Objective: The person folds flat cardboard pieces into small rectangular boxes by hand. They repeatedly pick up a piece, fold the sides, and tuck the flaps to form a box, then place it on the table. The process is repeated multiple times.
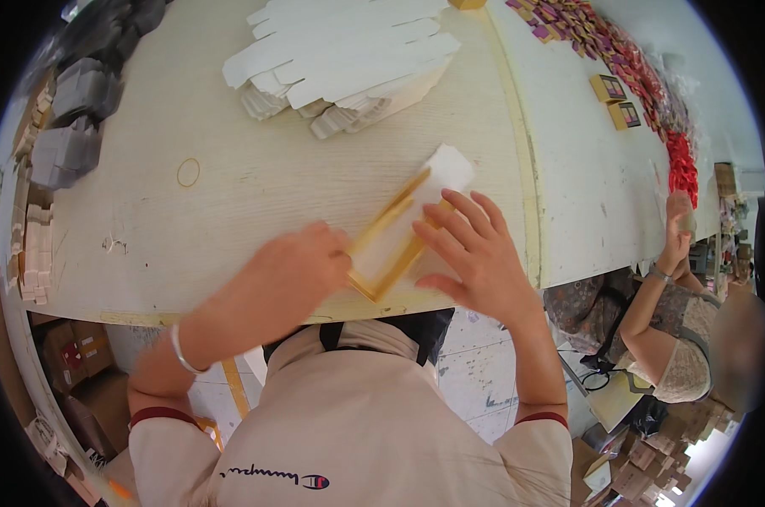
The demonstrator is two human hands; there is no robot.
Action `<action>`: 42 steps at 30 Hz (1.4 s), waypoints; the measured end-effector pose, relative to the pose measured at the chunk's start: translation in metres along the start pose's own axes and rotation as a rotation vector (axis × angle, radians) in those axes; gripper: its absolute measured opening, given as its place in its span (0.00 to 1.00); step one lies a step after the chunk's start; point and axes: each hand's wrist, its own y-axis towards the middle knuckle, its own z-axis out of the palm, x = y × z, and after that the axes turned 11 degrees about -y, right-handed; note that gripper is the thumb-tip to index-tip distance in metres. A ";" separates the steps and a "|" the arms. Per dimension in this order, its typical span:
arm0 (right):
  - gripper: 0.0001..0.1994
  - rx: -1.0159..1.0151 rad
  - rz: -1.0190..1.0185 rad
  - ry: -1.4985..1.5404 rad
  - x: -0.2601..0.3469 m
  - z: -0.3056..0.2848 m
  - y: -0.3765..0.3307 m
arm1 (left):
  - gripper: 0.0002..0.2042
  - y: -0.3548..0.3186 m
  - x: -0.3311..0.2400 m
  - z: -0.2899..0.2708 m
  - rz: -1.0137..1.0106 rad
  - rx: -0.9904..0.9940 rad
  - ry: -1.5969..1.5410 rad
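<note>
A flat-folded or partly opened carton (pixel 388 221), white inside with gold edges, lies slanted on the table in front of me. Its white end flap points away to the right. My left hand (pixel 308 264), slightly blurred, is closed with curled fingers at the carton's near left edge. Across the carton's right side rests my right hand (pixel 482 253), open, its fingers spread and the fingertips reaching over the gold edge. The right thumb stands apart from the fingers.
A stack of white cardboard blanks (pixel 340 59) sits farther back. A rubber band (pixel 188 172) lies at left, near grey plastic trays (pixel 65 152). Two small gold boxes (pixel 616 101) and a heap of purple-and-gold pieces (pixel 560 25) are at far right. A co-worker's hand (pixel 676 228) is at the right edge.
</note>
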 end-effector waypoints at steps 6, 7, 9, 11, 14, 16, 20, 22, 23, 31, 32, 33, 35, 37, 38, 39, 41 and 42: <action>0.13 -0.107 0.052 0.092 0.022 0.033 0.000 | 0.18 0.017 -0.019 -0.026 0.020 -0.212 0.319; 0.12 -0.093 0.103 0.170 0.033 0.035 0.003 | 0.21 0.014 -0.025 -0.017 0.039 -0.191 0.306; 0.11 -0.073 0.200 0.327 0.053 0.031 0.010 | 0.20 0.010 -0.022 0.005 -0.025 -0.207 0.190; 0.16 -0.152 0.169 0.464 0.058 0.010 0.005 | 0.20 0.005 -0.007 0.020 -0.045 -0.225 0.143; 0.29 -0.164 0.076 0.191 0.034 -0.014 -0.007 | 0.16 -0.008 0.007 0.021 0.121 -0.254 0.091; 0.32 -0.013 0.052 0.153 0.025 -0.010 -0.003 | 0.18 -0.010 0.013 0.023 0.162 -0.267 0.070; 0.26 0.175 -0.096 0.235 0.015 0.007 0.000 | 0.17 -0.012 0.011 0.019 0.114 -0.194 -0.008; 0.23 0.221 -0.134 0.257 0.011 0.010 0.000 | 0.14 -0.017 0.009 0.025 0.101 -0.193 -0.150; 0.21 0.192 -0.151 0.281 0.012 0.011 0.001 | 0.12 -0.018 0.009 0.028 0.094 -0.193 -0.221; 0.13 -0.081 -0.042 0.306 0.029 0.043 0.006 | 0.09 -0.019 0.022 0.048 0.110 -0.382 -0.313; 0.12 -0.087 -0.021 0.295 0.033 0.045 0.007 | 0.09 -0.018 0.019 0.051 0.089 -0.427 -0.316; 0.12 -0.092 0.000 0.283 0.037 0.045 0.007 | 0.08 -0.016 0.016 0.051 0.034 -0.415 -0.277; 0.12 -0.083 0.026 0.284 0.039 0.046 0.009 | 0.07 -0.009 0.005 0.049 -0.074 -0.384 -0.201; 0.12 -0.053 0.038 0.310 0.041 0.046 0.009 | 0.06 -0.004 0.003 0.052 -0.054 -0.459 -0.174; 0.11 -0.032 0.046 0.306 0.041 0.045 0.009 | 0.05 -0.003 0.002 0.055 -0.044 -0.494 -0.164; 0.10 -0.010 0.053 0.302 0.041 0.044 0.009 | 0.05 -0.003 0.002 0.056 -0.038 -0.496 -0.214; 0.10 0.020 0.081 0.323 0.041 0.042 0.010 | 0.05 -0.003 0.005 0.058 -0.032 -0.501 -0.314; 0.10 0.029 0.101 0.348 0.041 0.040 0.011 | 0.05 -0.004 0.008 0.061 -0.028 -0.510 -0.338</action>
